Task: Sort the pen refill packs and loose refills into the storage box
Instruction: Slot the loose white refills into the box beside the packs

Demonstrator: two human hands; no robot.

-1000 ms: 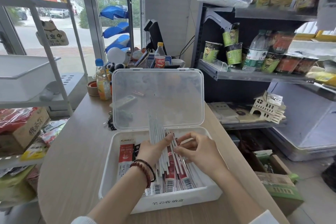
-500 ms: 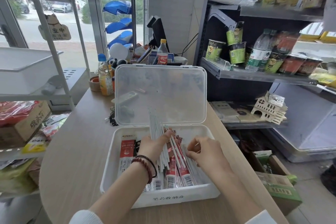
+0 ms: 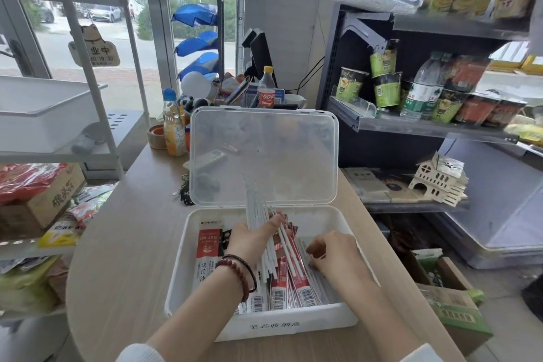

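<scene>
While the box (image 3: 329, 322) sits open on the counter (image 3: 126, 244), its clear lid (image 3: 264, 156) standing upright at the far edge, I log both hands inside it. Left hand (image 3: 252, 241): fingers and thumb curled round a bundle of white refills (image 3: 255, 206), gripped near the middle. The bundle tilts up and away from the hand, far ends showing against the lid, near ends running down under the palm among the packs (image 3: 280, 279). Bead bracelet (image 3: 235, 270) and a thin black band on that wrist. Right hand (image 3: 335, 253): just right of the left, apart from it, knuckles up, fingers curled down onto the clear-wrapped packs at the box's right side; I cannot tell whether it pinches one or only touches them. Between the two hands the red packs lie slanted, barcode ends toward the near wall. Left of the left hand, one red-and-white pack (image 3: 209, 247) lies flat along the box's left wall, with a dark one beside it, partly hidden by the hand. Box front carries printed characters, too blurred for me to read. Beyond the lid, well away from both hands: an orange bottle (image 3: 173, 126), a tape roll (image 3: 157, 137) beside it, a cola bottle (image 3: 266, 94). Keys (image 3: 185, 194) lie just left of the lid. Off to the right of the right hand stands a shelf (image 3: 411, 128) of cups and bottles.
</scene>
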